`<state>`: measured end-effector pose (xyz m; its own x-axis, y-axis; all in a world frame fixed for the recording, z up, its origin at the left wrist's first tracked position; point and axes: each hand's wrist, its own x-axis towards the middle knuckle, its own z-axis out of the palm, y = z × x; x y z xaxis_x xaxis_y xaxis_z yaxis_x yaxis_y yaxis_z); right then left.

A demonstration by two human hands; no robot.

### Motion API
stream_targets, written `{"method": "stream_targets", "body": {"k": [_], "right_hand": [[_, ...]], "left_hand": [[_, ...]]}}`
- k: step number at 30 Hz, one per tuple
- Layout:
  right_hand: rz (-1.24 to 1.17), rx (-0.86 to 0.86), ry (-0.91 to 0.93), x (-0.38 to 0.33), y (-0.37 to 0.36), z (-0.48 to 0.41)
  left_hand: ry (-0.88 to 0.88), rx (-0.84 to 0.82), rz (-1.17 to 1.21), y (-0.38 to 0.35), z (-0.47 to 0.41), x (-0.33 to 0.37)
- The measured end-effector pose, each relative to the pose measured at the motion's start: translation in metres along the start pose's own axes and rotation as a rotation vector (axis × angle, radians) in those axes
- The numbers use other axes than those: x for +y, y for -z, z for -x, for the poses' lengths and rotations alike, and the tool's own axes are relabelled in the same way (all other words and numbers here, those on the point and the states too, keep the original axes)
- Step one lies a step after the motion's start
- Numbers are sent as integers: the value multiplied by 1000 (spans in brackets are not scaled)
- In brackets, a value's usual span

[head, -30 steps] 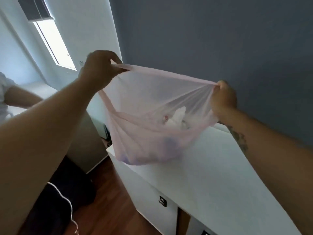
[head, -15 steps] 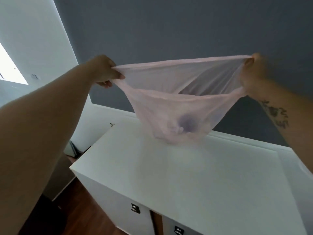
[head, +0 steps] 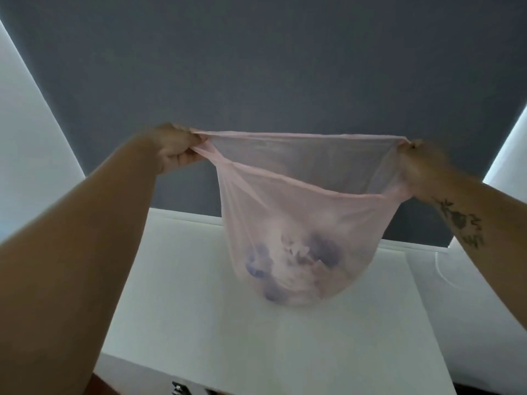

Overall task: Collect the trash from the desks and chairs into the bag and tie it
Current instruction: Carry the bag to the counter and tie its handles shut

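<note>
Pink filmy bag [head: 299, 212] stretched taut between left hand [head: 174, 151], right hand [head: 419, 163].

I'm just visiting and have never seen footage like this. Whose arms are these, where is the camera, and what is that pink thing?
There is no machine here: the arms belong to a person wearing a camera on the head, so you see what they see, looking forward and down. The left hand and right hand each grip one end of the rim of a thin pink bag, stretching its mouth open. It hangs above a white desk. Through the plastic you can make out crumpled white and bluish trash. The bag is not tied yet.
</note>
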<state>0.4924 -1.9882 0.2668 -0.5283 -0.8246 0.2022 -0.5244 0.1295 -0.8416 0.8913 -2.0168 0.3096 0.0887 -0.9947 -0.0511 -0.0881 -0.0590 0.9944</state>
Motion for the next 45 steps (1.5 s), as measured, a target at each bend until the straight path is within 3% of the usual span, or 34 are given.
{"method": "stream_targets", "body": {"k": [3, 7, 10, 12, 17, 23, 26, 28, 33, 37, 40, 43, 45], "right_hand": [[-78, 10, -30, 0, 7, 7], [-210, 31, -99, -5, 3, 13], [-229, 21, -154, -2, -7, 17], [-224, 28, -143, -5, -13, 24], [-275, 104, -92, -14, -29, 46], [-685, 195, -128, -25, -60, 57], [-845, 268, -339, -28, -73, 55], [-886, 235, -424, -25, -74, 56], [-862, -30, -349, -8, -64, 60], [-704, -7, -143, 21, -64, 65], [-897, -16, -267, 32, -61, 60], [-1128, -104, -401, 28, -67, 56], [-1235, -70, -477, 19, -79, 55]], "left_hand": [[37, -87, -23, 8, -14, 1], [100, -383, -108, 23, -24, 10], [134, -480, -183, 37, -39, 17], [122, -457, -188, 45, -52, 16], [23, -197, -119, 27, -72, -2], [64, 52, 263, -17, -64, -45], [110, 12, 432, -40, -45, -49], [135, -106, 485, -53, -34, -50], [16, -257, 413, -53, -26, -65], [-62, -218, 344, -54, -17, -84], [-59, -139, 404, -55, -10, -96], [81, -22, 639, -61, -11, -105], [160, 10, 759, -71, -13, -108]]}}
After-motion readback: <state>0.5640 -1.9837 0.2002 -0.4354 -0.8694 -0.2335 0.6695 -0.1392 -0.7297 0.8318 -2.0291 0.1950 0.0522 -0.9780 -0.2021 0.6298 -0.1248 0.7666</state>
